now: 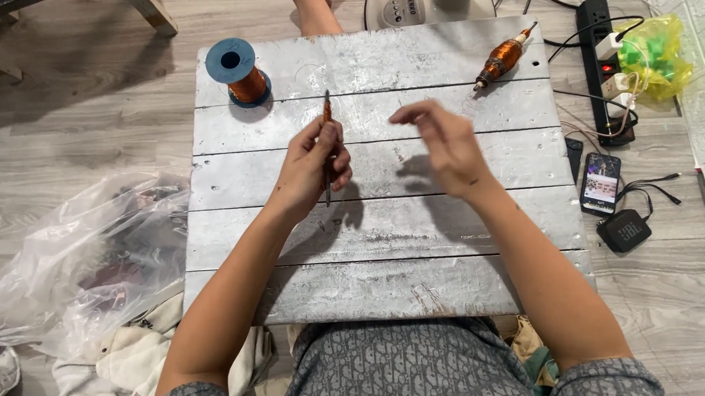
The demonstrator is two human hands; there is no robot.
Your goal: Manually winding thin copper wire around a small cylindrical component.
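Left hand [315, 165] grip closed round thin rod [326, 146], right hand [445, 147] loosely open, holding nothing visible

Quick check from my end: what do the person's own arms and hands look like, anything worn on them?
Both forearms are bare. The left hand and right hand wear no gloves, and no rings, watch or bracelets show. Short grey patterned sleeves cover the upper arms, part of the same grey patterned garment over the lap. A few small dark specks mark the right hand and wrist.

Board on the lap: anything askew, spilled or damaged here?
Nothing spilled. The grey plank board is scuffed and scratched. The wound copper coil lies tilted near its far edge; the blue spool stands upright.
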